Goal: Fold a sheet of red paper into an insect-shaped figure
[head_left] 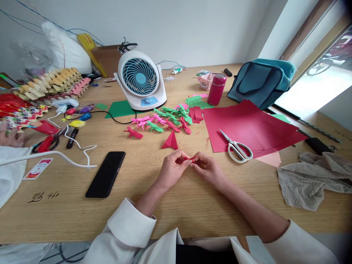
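A small piece of red paper (184,159) is pinched between both hands, mostly hidden by the fingers. My left hand (172,168) closes on its left side, and my right hand (206,168) closes on its right side, the thumbs almost touching. Just beyond them stands a folded red paper triangle (171,140). Behind it lie several small folded paper figures in red, pink and green (155,127). Large red paper sheets (233,123) spread to the right, with white-handled scissors (238,151) resting shut on their near edge.
A black phone (106,174) lies left of my forearms. Further back are a white fan (140,79), a red flask (216,90) and a teal bag (257,82). A crumpled cloth (310,179) is at the right. Another person's hand (11,135) rests at the far left.
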`<state>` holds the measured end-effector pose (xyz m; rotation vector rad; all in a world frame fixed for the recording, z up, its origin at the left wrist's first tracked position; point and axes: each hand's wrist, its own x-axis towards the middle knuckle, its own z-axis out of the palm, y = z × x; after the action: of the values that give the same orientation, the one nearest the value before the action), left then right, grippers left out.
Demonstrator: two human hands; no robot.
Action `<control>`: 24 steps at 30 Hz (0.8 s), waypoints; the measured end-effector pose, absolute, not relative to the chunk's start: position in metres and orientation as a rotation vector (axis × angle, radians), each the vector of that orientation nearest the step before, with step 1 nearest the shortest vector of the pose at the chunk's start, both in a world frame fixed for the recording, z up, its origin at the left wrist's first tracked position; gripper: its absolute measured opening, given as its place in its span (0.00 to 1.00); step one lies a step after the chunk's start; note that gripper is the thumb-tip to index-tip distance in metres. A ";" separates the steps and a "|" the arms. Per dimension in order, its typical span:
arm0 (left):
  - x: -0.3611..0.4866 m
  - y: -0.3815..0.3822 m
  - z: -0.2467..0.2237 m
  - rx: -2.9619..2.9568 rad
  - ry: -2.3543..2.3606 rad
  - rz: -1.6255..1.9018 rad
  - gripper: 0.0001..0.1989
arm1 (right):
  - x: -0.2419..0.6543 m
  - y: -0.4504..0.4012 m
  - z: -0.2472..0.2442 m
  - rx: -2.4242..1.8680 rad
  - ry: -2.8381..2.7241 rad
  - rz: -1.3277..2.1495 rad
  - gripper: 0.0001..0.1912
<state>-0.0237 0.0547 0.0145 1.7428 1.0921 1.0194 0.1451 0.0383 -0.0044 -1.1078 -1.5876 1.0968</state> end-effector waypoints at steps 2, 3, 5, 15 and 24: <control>-0.024 0.057 0.010 1.665 1.055 1.001 0.09 | 0.145 0.038 -0.001 -1.117 -1.636 1.030 0.11; -0.024 0.058 0.008 1.643 1.046 0.991 0.09 | 0.145 0.037 0.001 -1.120 -1.661 0.996 0.10; -0.024 0.059 0.006 1.627 1.042 0.974 0.09 | 0.145 0.036 0.004 -1.123 -1.703 0.940 0.10; -0.026 0.058 0.018 1.624 1.085 0.912 0.08 | 0.145 0.033 0.007 -1.149 -1.812 0.813 0.06; -0.024 0.058 0.015 1.726 1.117 0.939 0.08 | 0.143 0.032 0.005 -1.144 -1.725 0.950 0.10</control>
<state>-0.0236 0.0576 0.0155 1.7262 1.1166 0.9390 0.1434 0.0320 0.0053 -1.1444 -1.7247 0.9502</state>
